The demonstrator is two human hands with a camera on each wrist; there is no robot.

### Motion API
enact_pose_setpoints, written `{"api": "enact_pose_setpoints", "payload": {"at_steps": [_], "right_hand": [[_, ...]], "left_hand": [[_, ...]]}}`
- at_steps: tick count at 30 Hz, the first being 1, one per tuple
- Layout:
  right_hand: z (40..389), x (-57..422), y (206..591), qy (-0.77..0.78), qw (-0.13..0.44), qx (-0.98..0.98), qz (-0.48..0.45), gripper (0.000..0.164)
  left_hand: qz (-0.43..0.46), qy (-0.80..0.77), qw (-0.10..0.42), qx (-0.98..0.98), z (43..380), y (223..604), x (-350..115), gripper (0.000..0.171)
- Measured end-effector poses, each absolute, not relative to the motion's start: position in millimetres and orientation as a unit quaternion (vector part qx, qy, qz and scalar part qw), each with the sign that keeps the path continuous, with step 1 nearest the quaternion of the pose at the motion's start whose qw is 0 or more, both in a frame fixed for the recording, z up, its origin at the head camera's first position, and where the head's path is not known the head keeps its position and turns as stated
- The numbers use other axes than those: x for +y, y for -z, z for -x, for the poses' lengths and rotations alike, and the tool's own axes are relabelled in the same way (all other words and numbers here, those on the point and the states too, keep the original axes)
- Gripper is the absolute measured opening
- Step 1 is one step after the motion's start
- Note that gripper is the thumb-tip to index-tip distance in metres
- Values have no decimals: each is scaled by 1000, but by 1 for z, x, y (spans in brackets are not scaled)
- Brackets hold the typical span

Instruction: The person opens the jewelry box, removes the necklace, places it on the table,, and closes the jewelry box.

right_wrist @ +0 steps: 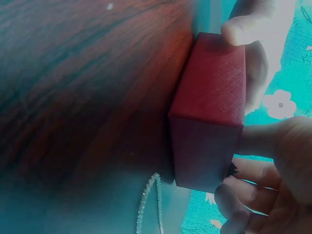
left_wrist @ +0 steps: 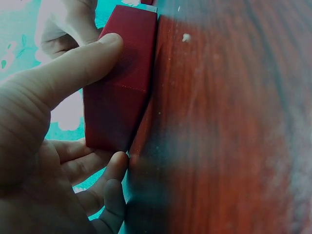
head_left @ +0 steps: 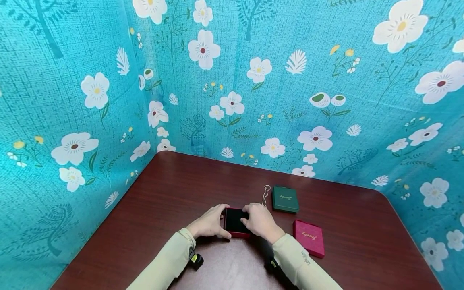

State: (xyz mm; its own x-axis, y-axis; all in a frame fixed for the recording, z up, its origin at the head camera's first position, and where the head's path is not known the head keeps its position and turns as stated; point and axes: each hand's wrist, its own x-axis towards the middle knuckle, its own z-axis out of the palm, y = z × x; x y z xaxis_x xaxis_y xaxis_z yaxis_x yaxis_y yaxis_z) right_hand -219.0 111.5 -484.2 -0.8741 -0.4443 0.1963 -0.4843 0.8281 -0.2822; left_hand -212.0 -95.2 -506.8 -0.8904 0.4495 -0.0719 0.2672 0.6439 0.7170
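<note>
A red jewelry box lies without a lid on the table, a black insert filling its top. My left hand grips the box's left end; in the left wrist view the thumb presses the near side. From the right, my right hand reaches over the box, thumb and fingers curled at the insert's right edge. In the right wrist view, a black tip pokes out by those fingers. A pale beaded chain lies just beyond the box.
A green box with gold lettering stands behind and right of my right hand. Nearer, a crimson piece with gold lettering lies beside my right forearm. A blue flowered cloth hangs along the table's back and left edges.
</note>
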Motion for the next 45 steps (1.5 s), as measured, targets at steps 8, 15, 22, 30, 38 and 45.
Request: {"api": "enact_pose_setpoints", "payload": {"at_steps": [8, 15, 22, 30, 38, 45], "right_hand": [[219, 112, 489, -147, 73, -952, -257, 21], [218, 111, 489, -138, 72, -953, -260, 22], [217, 111, 491, -125, 84, -952, -265, 22], [218, 112, 495, -116, 98, -950, -273, 21], [217, 111, 492, -95, 113, -947, -286, 19], [217, 110, 492, -77, 127, -943, -297, 16]], "left_hand": [[-206, -370, 114, 899, 213, 508, -95, 92], [-206, -371, 114, 898, 212, 508, -96, 93], [-208, -364, 110, 901, 212, 507, -95, 92], [-209, -367, 111, 900, 212, 507, -95, 92], [-202, -369, 118, 900, 212, 507, -95, 94], [-199, -368, 118, 900, 212, 508, -95, 95]]}}
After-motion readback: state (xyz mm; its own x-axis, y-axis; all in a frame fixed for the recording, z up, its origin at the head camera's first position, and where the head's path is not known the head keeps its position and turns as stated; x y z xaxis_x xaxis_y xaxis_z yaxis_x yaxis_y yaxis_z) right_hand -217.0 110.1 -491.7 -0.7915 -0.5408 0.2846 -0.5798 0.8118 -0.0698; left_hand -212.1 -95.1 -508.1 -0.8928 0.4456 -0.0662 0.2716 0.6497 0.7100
